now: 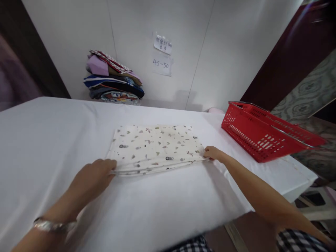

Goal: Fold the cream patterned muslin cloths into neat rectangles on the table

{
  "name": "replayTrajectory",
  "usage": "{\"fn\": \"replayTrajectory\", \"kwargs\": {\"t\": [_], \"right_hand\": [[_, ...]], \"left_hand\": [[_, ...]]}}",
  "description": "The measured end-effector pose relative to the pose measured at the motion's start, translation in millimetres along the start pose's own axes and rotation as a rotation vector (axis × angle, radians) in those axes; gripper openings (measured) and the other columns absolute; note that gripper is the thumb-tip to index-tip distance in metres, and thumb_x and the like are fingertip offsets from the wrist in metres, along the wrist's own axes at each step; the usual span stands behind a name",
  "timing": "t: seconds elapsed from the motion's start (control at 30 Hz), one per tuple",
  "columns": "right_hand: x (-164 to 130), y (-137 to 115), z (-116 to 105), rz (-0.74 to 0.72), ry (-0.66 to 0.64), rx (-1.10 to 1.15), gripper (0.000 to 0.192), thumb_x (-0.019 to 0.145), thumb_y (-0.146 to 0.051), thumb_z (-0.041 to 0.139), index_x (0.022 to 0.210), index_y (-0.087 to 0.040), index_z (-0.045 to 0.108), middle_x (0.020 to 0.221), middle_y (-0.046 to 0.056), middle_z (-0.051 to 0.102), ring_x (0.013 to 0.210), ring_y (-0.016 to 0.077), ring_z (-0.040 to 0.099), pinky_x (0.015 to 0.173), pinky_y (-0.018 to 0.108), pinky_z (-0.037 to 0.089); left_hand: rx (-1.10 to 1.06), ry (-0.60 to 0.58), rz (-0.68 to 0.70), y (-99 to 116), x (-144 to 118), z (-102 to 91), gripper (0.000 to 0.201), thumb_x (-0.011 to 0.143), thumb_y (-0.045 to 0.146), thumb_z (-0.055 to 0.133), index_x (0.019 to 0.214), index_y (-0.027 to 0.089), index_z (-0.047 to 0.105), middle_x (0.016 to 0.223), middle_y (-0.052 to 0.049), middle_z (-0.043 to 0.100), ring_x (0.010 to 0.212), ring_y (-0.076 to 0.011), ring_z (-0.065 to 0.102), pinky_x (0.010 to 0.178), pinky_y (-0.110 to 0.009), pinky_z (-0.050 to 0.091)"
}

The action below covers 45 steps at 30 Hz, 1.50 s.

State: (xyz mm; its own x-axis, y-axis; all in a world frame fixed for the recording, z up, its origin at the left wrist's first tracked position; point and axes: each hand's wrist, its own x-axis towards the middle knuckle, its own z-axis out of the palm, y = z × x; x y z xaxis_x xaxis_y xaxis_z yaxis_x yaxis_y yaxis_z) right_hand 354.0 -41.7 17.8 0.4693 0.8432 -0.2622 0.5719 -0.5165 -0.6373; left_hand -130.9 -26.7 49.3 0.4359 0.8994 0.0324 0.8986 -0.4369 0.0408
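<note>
The left hand (91, 178) pinches the near left corner of a folded printed cloth (154, 147), fingers closed on its layered edge. The right hand (213, 153) grips the near right corner, fingers shut on the cloth. The cloth lies flat at the middle of the white-covered table (47, 140). At 2 o'clock from it sits a red plastic basket (265, 134), well apart. At 11 o'clock a stack of folded fabrics (112, 82) rests against the wall, below paper notes (162, 54) at 12.

Matt printed cotton-like cloth (156, 148) on a smooth white sheet (52, 147); glossy red plastic basket (262, 134).
</note>
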Motion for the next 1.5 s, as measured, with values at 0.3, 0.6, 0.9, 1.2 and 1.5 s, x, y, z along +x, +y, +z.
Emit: {"fn": "replayTrajectory", "kwargs": {"t": [0.3,0.6,0.9,1.2,1.5], "right_hand": [[-78.6,2.0,13.0,-0.659,0.185,-0.304,0.027,0.08,-0.028,0.056,0.106,-0.023,0.062,0.111,0.007,0.06,0.105,0.0222,0.052,0.089,0.034,0.041],[-86.1,-45.4,66.0,-1.086,-0.065,-0.384,0.027,0.085,-0.026,0.053,0.109,-0.022,0.064,0.113,0.009,0.061,0.106,0.0231,0.051,0.093,0.039,0.039],[-72.5,-33.7,85.8,-1.13,0.05,-0.401,0.029,0.09,-0.02,0.042,0.11,-0.019,0.063,0.109,0.011,0.062,0.101,0.0233,0.052,0.087,0.038,0.04],[-75.4,-26.2,78.9,-1.244,0.03,-0.329,0.026,0.088,-0.018,0.042,0.101,-0.019,0.065,0.1,0.01,0.063,0.093,0.0224,0.053,0.079,0.038,0.044],[-93.0,-35.1,83.4,-1.286,-0.024,-0.469,0.037,0.092,-0.029,0.038,0.127,-0.024,0.051,0.132,0.008,0.05,0.122,0.0237,0.042,0.094,0.042,0.037]], "left_hand": [[-0.084,-0.008,0.002,24.8,-2.5,-5.9,0.033,0.079,0.043,0.047,0.094,0.017,0.061,0.097,-0.008,0.063,0.091,-0.0258,0.056,0.076,-0.037,0.039],[-0.131,0.205,0.36,98.6,18.0,17.4,0.017,0.087,0.018,0.045,0.095,0.019,0.06,0.094,-0.006,0.06,0.089,-0.0197,0.052,0.075,-0.033,0.038],[-0.004,0.225,0.339,107.0,29.8,33.3,0.018,0.088,0.012,0.041,0.09,0.016,0.058,0.087,-0.007,0.057,0.083,-0.0198,0.049,0.068,-0.031,0.035],[0.014,0.267,0.413,105.4,23.2,41.3,0.023,0.089,0.011,0.038,0.086,0.016,0.06,0.085,-0.005,0.058,0.079,-0.0176,0.049,0.069,-0.031,0.037],[-0.118,0.265,0.471,105.9,22.3,49.5,0.033,0.094,0.028,0.038,0.125,0.024,0.048,0.132,-0.004,0.05,0.12,-0.02,0.043,0.095,-0.037,0.035]]}}
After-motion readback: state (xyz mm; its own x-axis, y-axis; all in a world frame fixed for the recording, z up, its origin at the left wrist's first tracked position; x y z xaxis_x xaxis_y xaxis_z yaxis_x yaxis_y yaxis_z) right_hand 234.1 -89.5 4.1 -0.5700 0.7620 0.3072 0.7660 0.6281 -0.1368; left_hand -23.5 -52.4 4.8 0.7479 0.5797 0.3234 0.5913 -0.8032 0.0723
